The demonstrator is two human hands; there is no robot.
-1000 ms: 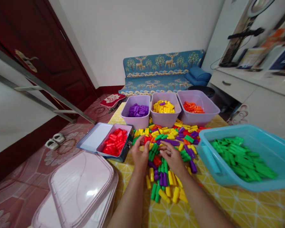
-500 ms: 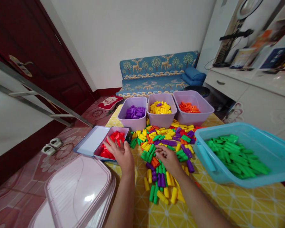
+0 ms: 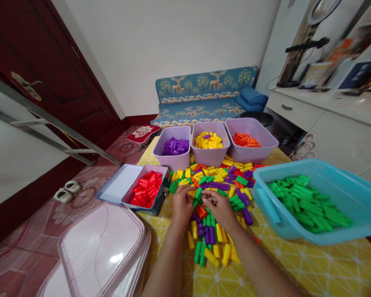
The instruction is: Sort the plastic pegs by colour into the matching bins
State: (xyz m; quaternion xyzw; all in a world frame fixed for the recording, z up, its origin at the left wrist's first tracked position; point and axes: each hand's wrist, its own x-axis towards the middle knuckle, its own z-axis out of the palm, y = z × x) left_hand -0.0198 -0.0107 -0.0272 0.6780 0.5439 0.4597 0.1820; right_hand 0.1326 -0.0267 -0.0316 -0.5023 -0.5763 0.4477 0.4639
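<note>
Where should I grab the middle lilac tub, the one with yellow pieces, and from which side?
I'd take the middle lilac tub from above, by its near and far rims. The open top leaves those edges exposed, while the left lilac tub and right lilac tub crowd its sides.

Bench [image 3: 281, 268] room: near side open, far side walled

Bare cloth btwn R forearm [image 3: 255, 253] & teal basket [image 3: 284, 225]; narrow strip btwn L forearm [image 3: 168, 258] & red-filled box [image 3: 157, 203]. In the way: 3 lilac tubs [image 3: 210, 157] in a row, far side; lids [image 3: 102, 243], near L; loose pieces [image 3: 226, 253], mid-bench.
</note>
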